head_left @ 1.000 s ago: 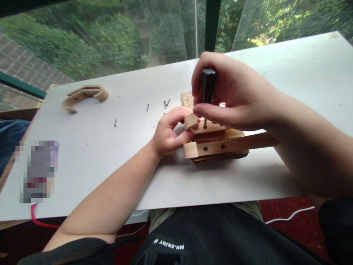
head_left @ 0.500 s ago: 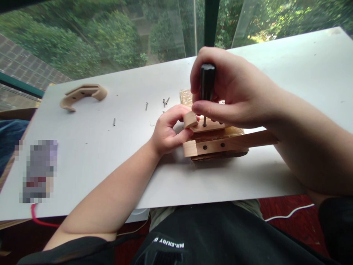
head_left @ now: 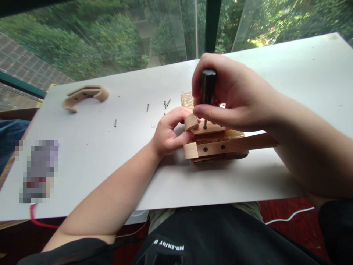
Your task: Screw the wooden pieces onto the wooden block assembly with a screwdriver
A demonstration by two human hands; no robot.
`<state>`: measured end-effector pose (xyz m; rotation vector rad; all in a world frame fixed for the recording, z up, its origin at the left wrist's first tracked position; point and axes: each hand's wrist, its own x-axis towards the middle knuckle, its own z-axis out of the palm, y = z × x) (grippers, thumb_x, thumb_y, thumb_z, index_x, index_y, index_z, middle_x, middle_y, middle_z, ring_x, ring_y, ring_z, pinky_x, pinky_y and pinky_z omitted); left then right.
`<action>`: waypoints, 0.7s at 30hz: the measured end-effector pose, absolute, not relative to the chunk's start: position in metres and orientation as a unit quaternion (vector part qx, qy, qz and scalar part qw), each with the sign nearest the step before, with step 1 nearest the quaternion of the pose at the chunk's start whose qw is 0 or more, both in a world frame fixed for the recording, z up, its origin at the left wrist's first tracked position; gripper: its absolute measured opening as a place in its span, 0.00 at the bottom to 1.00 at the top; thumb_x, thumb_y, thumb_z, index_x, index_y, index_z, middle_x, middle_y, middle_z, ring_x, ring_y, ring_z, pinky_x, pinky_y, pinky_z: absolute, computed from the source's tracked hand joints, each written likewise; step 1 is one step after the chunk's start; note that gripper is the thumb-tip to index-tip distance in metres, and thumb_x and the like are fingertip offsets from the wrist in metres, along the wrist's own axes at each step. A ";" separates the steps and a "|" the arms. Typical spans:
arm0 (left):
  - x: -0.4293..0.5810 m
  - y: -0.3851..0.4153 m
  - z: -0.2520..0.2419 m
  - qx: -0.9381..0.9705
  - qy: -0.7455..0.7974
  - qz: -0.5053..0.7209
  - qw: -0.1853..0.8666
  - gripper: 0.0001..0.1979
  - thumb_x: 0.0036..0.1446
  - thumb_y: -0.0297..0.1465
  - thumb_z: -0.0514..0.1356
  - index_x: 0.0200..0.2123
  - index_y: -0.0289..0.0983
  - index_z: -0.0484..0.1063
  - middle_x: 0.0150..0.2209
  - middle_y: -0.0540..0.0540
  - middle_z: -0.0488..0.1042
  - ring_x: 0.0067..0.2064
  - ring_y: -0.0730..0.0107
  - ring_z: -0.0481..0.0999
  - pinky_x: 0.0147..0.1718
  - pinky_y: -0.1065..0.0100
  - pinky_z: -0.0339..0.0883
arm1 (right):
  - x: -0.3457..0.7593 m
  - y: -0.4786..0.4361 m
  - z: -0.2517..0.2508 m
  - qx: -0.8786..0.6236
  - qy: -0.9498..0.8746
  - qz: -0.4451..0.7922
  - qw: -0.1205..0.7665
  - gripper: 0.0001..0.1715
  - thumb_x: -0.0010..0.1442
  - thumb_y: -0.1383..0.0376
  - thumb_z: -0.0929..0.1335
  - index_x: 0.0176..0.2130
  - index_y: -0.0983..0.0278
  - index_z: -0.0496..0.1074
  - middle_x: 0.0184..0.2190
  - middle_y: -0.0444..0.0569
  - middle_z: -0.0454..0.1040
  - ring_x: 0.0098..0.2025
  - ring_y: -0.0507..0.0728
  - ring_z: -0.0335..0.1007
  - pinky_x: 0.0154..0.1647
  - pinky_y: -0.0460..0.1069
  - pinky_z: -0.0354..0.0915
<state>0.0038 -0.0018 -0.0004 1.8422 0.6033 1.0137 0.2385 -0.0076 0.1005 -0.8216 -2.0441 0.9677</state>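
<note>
My right hand (head_left: pixel 231 94) is wrapped round the black handle of a screwdriver (head_left: pixel 209 86), held upright. Its shaft runs down to a screw hole in a pale wooden piece (head_left: pixel 213 127). The rounded end of that piece is gripped between the thumb and fingers of my left hand (head_left: pixel 172 132). Nearer to me, a second wooden bar (head_left: pixel 231 144) with a rounded end and two dark screw heads lies alongside. Both rest on a brown block (head_left: pixel 187 100) that looks wrapped in shiny clear tape. My right hand and wrist hide the far right ends.
On the white table (head_left: pixel 116 165), several loose screws (head_left: pixel 115 123) lie left of the block. A curved wooden part (head_left: pixel 85 95) sits at the far left, with a blurred-out flat object (head_left: pixel 40 171) nearer me. A window (head_left: pixel 110 40) borders the table's back edge.
The whole view has shifted slightly down. My right hand stays on the screwdriver and my left hand on the wooden piece; their grips look the same.
</note>
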 end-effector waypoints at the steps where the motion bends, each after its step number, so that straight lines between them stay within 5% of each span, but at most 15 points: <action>1: 0.004 -0.002 0.000 0.749 0.243 0.412 0.459 0.21 0.61 0.50 0.70 0.39 0.37 0.81 0.46 0.43 0.85 0.50 0.70 0.83 0.51 0.66 0.75 | 0.238 -0.007 0.100 -0.319 -0.792 0.376 0.362 0.17 0.58 0.66 0.75 0.43 0.64 0.67 0.35 0.44 0.73 0.34 0.46 0.64 0.34 0.45 0.60; 21: 0.005 -0.002 0.000 0.743 0.238 0.419 0.465 0.20 0.61 0.49 0.70 0.39 0.37 0.81 0.46 0.43 0.85 0.50 0.70 0.82 0.50 0.66 0.75 | 0.238 -0.007 0.099 -0.322 -0.792 0.377 0.357 0.18 0.57 0.65 0.75 0.43 0.63 0.66 0.35 0.46 0.74 0.34 0.48 0.64 0.35 0.46 0.60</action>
